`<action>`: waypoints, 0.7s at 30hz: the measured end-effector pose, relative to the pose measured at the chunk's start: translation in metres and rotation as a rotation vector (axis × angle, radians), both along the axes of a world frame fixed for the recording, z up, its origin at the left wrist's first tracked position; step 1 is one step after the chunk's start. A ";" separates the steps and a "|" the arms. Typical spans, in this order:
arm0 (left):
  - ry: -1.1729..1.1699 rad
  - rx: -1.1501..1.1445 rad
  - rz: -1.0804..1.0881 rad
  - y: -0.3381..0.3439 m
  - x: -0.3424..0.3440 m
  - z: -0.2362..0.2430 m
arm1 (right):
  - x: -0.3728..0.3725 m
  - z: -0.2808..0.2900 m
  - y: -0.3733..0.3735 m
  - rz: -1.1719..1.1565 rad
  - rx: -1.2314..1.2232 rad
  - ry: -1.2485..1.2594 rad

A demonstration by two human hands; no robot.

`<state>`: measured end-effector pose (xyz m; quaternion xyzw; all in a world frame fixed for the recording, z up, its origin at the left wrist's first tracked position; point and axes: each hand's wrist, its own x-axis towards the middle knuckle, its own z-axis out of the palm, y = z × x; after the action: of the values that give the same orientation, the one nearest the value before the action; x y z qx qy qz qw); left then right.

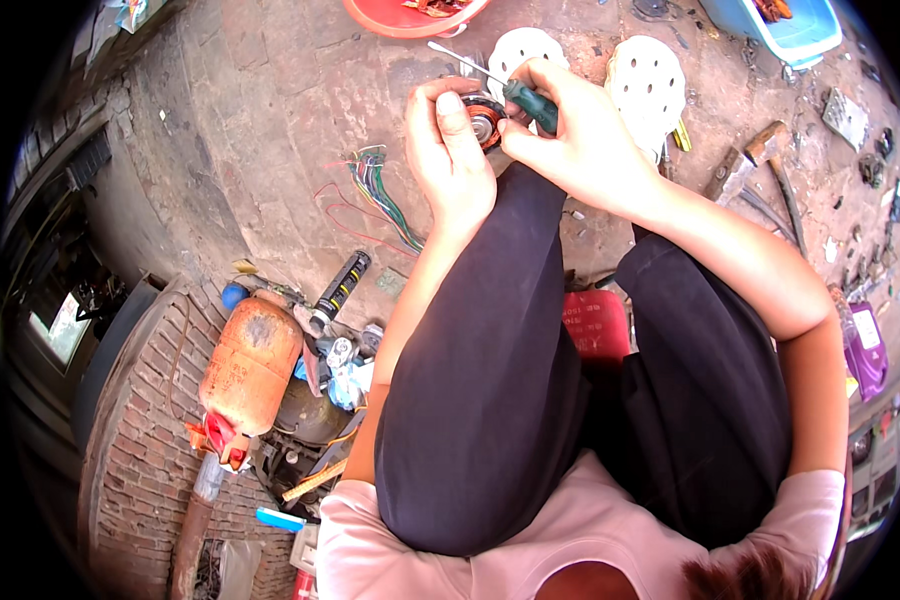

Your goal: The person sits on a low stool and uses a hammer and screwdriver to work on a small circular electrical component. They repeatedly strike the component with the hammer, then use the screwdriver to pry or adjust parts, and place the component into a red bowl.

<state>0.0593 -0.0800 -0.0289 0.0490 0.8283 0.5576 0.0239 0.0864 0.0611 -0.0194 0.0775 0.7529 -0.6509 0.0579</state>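
Note:
Above my left knee, my left hand [448,150] is closed round a small round motor part [484,124] with copper-coloured windings and a metal centre. Its fingers hide part of the rim. My right hand [595,140] grips a screwdriver [532,106] by its dark green handle. The metal shaft points up and to the left, away from the motor part. My right fingertips are at the part's right edge; whether they press on it I cannot tell. Just left of my left forearm, a bundle of thin coloured wires [382,198] lies on the ground.
White perforated shoes [646,92] are on the ground beyond my hands. Farther off stand a red-orange basin [370,18] and a blue tub [792,52]. A hammer [736,172] lies at right, with small debris. An orange cylinder [253,350] and a black tube [342,287] are at left.

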 end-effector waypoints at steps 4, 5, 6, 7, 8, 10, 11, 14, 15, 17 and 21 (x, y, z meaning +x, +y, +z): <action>-0.027 0.006 -0.002 0.002 0.000 0.004 | 0.002 0.000 0.002 0.002 -0.026 -0.036; -0.030 0.009 -0.002 0.002 0.000 0.004 | 0.002 -0.001 0.001 -0.002 -0.018 -0.031; -0.043 0.017 -0.004 0.003 0.000 0.004 | 0.001 -0.001 0.001 -0.007 -0.010 -0.026; -0.056 0.026 -0.006 0.003 0.000 0.005 | 0.001 -0.002 0.001 -0.012 -0.002 -0.022; -0.069 0.034 -0.008 0.003 0.000 0.006 | 0.001 -0.002 0.001 -0.008 -0.007 -0.023; -0.072 0.045 -0.016 0.003 -0.001 0.006 | 0.002 -0.002 0.003 0.000 -0.017 -0.023; -0.074 0.050 -0.021 0.003 -0.001 0.006 | 0.002 -0.002 0.003 0.006 -0.022 -0.025; -0.053 0.025 -0.038 0.000 -0.001 0.002 | 0.001 -0.001 0.005 0.031 -0.010 -0.025; -0.056 0.025 -0.033 0.000 0.000 0.002 | 0.000 0.002 0.007 0.042 0.012 -0.023; -0.063 0.026 -0.021 0.000 0.001 0.002 | 0.000 0.002 0.007 0.064 0.066 0.016; -0.122 0.064 -0.021 0.003 0.001 0.003 | 0.000 -0.004 0.005 0.083 0.127 0.117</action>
<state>0.0601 -0.0775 -0.0260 0.0245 0.8065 0.5855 0.0786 0.0869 0.0660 -0.0230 0.0114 0.7972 -0.6025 0.0357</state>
